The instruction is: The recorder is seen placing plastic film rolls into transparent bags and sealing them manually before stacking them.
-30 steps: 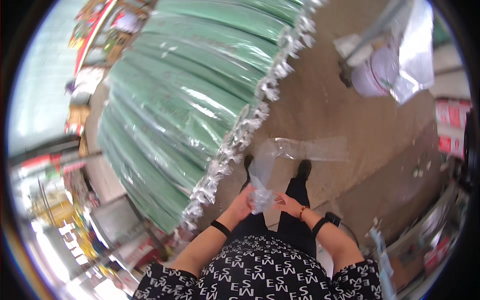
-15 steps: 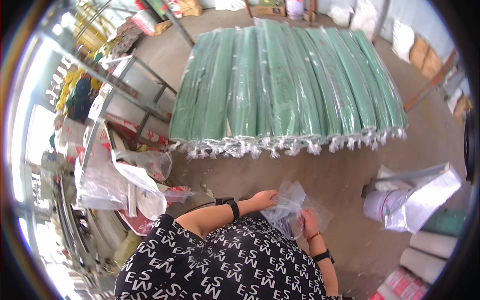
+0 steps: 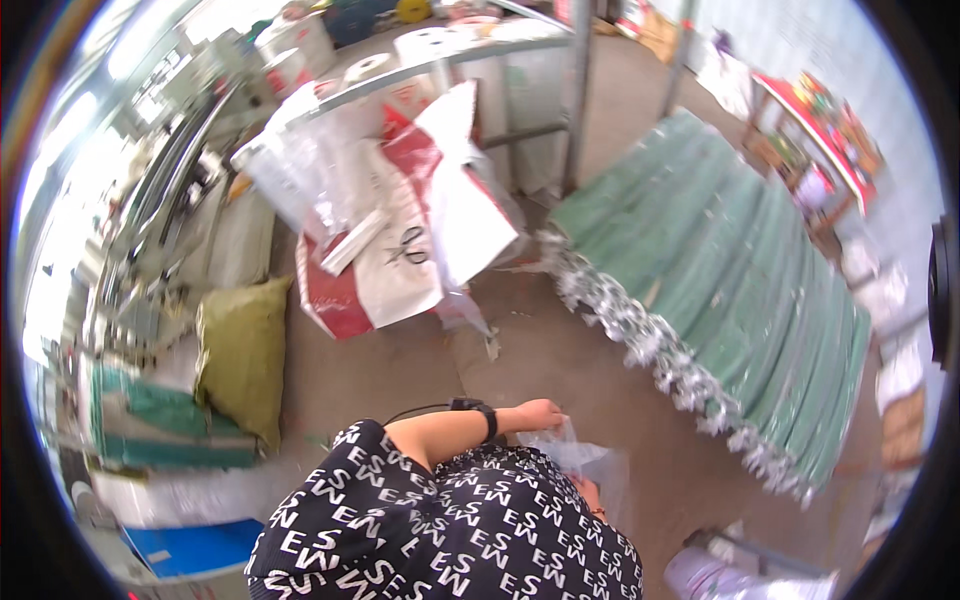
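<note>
My left hand, with a black band on its wrist, reaches across my patterned black-and-white shirt and pinches the top edge of a clear plastic bag. The bag hangs in front of my body above the brown floor. My right hand is mostly hidden behind my shirt; only a small part shows, against the bag's lower side, gripping it.
A long pile of green rolls in clear wrap lies on the floor to the right. Ahead, a red and white sack carries scissors. A yellow-green sack lies left, under a metal shelf frame.
The view has swung round: the green pile went from the top of the picture to the right side, and the sacks came into sight. Both hands stayed on the clear bag.
</note>
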### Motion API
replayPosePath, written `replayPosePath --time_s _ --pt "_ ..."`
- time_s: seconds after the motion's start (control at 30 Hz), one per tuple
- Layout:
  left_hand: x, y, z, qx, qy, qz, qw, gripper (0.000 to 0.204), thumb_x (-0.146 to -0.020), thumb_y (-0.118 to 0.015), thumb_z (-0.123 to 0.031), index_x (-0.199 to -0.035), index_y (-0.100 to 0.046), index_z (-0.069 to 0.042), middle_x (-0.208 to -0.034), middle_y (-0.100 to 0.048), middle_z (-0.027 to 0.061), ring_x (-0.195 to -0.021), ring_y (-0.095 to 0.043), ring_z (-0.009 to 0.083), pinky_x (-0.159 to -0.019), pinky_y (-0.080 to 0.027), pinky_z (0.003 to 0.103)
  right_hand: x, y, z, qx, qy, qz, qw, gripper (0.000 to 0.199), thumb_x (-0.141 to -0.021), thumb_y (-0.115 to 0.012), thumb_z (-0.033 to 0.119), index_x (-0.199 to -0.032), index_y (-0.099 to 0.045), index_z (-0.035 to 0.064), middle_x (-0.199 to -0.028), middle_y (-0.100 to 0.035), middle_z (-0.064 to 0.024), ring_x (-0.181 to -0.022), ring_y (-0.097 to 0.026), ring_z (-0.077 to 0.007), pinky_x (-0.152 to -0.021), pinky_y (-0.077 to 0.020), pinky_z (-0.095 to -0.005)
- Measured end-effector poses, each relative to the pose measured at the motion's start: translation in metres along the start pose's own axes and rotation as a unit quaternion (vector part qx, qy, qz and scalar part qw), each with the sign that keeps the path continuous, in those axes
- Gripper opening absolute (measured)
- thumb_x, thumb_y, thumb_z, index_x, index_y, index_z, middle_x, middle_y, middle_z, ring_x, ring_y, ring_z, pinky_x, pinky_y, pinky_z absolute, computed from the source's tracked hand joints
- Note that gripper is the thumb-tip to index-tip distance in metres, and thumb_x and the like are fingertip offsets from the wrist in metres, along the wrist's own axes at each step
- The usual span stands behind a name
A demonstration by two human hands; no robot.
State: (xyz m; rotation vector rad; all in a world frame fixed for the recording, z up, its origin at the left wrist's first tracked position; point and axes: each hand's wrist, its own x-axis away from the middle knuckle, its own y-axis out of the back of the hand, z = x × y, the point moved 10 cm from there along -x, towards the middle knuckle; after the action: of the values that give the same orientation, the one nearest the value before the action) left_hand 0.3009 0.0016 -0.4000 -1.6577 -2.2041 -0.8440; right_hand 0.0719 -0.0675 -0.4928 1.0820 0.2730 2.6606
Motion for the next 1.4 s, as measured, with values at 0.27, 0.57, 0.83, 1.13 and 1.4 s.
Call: replayPosePath --time_s 0.27,0.57,0.83,1.13,1.4 --pt "0.177 0.063 0.195 0.167 0.121 -0.115 0.972 0.039 -0.090 -0.058 -0.042 -0.093 -0.071 -0.005 -0.087 -0.068 0.0071 -0.079 -0.061 0.0181 -0.076 -0.050 0.033 -0.085 -0.097 0.136 0.172 0.156 0.259 0.938 0.029 -0.096 -0.053 0.028 -0.109 -0.064 0.0043 -0.098 -0.069 -0.0046 -0.091 -0.060 -0.0109 -0.081 -0.0466 -0.0270" --pt "0.234 0.013 0.248 0.491 0.149 -0.374 0.772 0.035 -0.086 -0.069 -0.035 -0.096 -0.071 -0.001 -0.087 -0.069 0.0049 -0.083 -0.062 0.0117 -0.076 -0.049 0.028 -0.144 -0.155 0.185 0.301 0.273 0.414 0.814 0.029 -0.095 -0.055 0.029 -0.110 -0.065 0.0064 -0.106 -0.069 -0.0040 -0.100 -0.061 -0.0150 -0.089 -0.0462 -0.0310" --pt "0.173 0.096 0.135 0.779 -0.025 -0.289 0.555 0.025 -0.096 -0.050 -0.029 -0.107 -0.062 -0.010 -0.097 -0.069 0.0017 -0.068 -0.060 0.0102 -0.055 -0.047 0.025 -0.123 -0.100 0.283 0.032 0.058 0.372 0.926 0.060 -0.090 -0.064 0.037 -0.139 -0.041 0.0111 -0.113 -0.060 -0.0052 -0.097 -0.057 -0.0130 -0.082 -0.0490 -0.0281" --pt "0.055 0.189 -0.136 0.635 -0.124 -0.053 0.761 0.036 -0.096 -0.047 -0.023 -0.121 -0.058 0.000 -0.104 -0.065 0.0082 -0.092 -0.062 0.0179 -0.085 -0.049 0.035 -0.141 -0.054 0.352 0.224 0.332 0.406 0.821 0.045 -0.096 -0.050 0.026 -0.137 -0.045 0.0103 -0.112 -0.062 -0.0039 -0.099 -0.059 -0.0136 -0.077 -0.0497 -0.0301" --pt "0.052 0.222 -0.048 0.543 -0.114 -0.253 0.792 0.038 -0.096 -0.050 -0.021 -0.128 -0.050 0.000 -0.107 -0.058 0.0059 -0.095 -0.057 0.0164 -0.088 -0.046 0.031 -0.272 0.294 0.488 -0.644 0.228 -0.065 0.728 0.022 -0.088 -0.048 0.005 -0.107 -0.060 0.0029 -0.095 -0.064 -0.0067 -0.089 -0.062 -0.0172 -0.075 -0.0538 -0.0298"
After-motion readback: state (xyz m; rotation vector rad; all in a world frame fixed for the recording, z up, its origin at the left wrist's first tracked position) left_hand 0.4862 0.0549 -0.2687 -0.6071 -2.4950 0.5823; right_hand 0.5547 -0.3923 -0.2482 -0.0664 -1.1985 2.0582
